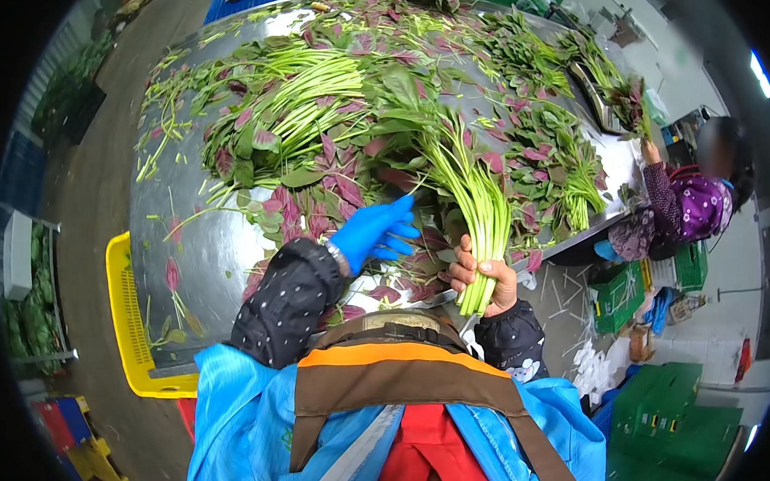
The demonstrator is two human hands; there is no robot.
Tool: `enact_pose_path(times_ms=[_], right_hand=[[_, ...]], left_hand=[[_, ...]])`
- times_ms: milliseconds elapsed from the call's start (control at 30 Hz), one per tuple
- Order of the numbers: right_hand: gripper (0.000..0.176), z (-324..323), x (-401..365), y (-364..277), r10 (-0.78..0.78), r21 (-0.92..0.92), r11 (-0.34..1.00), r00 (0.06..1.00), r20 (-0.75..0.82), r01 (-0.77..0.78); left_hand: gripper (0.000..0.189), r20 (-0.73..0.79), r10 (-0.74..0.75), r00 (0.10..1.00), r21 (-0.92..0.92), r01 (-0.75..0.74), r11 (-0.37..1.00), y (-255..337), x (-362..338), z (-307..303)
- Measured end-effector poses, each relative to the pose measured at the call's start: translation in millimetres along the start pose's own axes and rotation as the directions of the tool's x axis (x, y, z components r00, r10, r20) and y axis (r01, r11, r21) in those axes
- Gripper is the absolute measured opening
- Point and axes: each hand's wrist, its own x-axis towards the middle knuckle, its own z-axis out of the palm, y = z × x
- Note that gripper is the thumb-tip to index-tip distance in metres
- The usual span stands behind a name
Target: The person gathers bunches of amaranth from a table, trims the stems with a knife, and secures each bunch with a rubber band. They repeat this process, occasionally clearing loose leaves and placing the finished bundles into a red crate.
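A bunch of long green stems with leafy tops is in my right hand, its fingers wrapped round the lower stems near the table's front edge. My left hand, in a blue glove, is just left of that bunch, fingers apart, over loose purple and green leaves. Whether it touches a leaf there is unclear. Beyond it, a large pile of green stems lies on the metal table.
A yellow crate stands at the table's left corner. More leafy bunches lie on the right side. A co-worker at the right edge holds a leafy bunch near a scale. Green crates stand at the lower right.
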Motion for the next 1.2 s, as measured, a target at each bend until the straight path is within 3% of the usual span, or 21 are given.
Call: enact_pose_path(times_ms=[100, 133, 267, 400, 533, 633, 733, 867, 967, 1100, 1200], right_hand=[[0.042, -3.6, -1.1, 4.7, 0.006, 0.026, 1.000, 0.999, 0.042, -0.007], [0.042, -4.3, -1.2, 4.7, 0.010, 0.028, 1.000, 0.999, 0.043, -0.011], [0.041, -7.8, -5.8, 3.1, -0.032, 0.121, 0.992, 0.999, 0.041, 0.026], [0.042, -10.2, -5.6, 4.1, -0.052, 0.202, 0.979, 0.996, 0.076, 0.036], [0.043, -10.1, -5.2, 7.8, -0.030, 0.204, 0.979, 0.997, 0.078, 0.014], [0.043, -10.7, -5.8, 10.3, -0.009, 0.158, 0.987, 0.998, 0.061, -0.001], [0.044, -12.3, -7.6, 10.6, 0.010, 0.115, 0.993, 0.999, 0.036, -0.015], [0.045, -13.9, -7.3, 13.0, 0.030, 0.106, 0.994, 1.000, 0.006, -0.030], [0.045, -14.8, -3.8, 17.3, 0.044, 0.097, 0.994, 0.999, 0.014, -0.045], [0.044, -15.7, -2.2, 18.6, 0.053, 0.104, 0.993, 0.998, 0.032, -0.056], [0.045, -22.3, -7.1, 24.8, 0.101, 0.059, 0.993, 0.995, -0.018, -0.100]], left_hand=[[0.054, 0.012, 0.065, 0.998, 0.009, -0.065, 0.998, 2.3, 20.9, 18.0], [0.049, 0.003, 0.147, 0.989, -0.081, -0.146, 0.986, -3.0, 29.8, 17.2], [0.036, 0.072, 0.248, 0.966, -0.081, -0.242, 0.967, -26.6, 24.9, 9.2], [0.041, 0.033, 0.222, 0.974, -0.074, -0.219, 0.973, -38.6, 13.8, -7.9], [0.054, 0.006, 0.128, 0.992, 0.081, -0.128, 0.988, -6.7, 10.6, 27.0], [0.046, 0.013, 0.209, 0.978, -0.003, -0.209, 0.978, -7.6, 40.9, 36.1], [0.037, 0.020, 0.201, 0.979, -0.063, -0.199, 0.978, -14.3, 49.9, 26.9], [0.033, -0.003, 0.262, 0.965, 0.044, -0.262, 0.964, -32.0, 29.7, 14.2], [0.030, 0.025, 0.275, 0.961, -0.041, -0.274, 0.961, -35.7, 16.6, 12.2], [0.026, 0.042, 0.230, 0.972, 0.031, -0.231, 0.972, -37.5, 10.3, 15.8], [0.025, 0.054, 0.285, 0.957, -0.369, -0.246, 0.896, -50.9, 14.3, 18.4]])
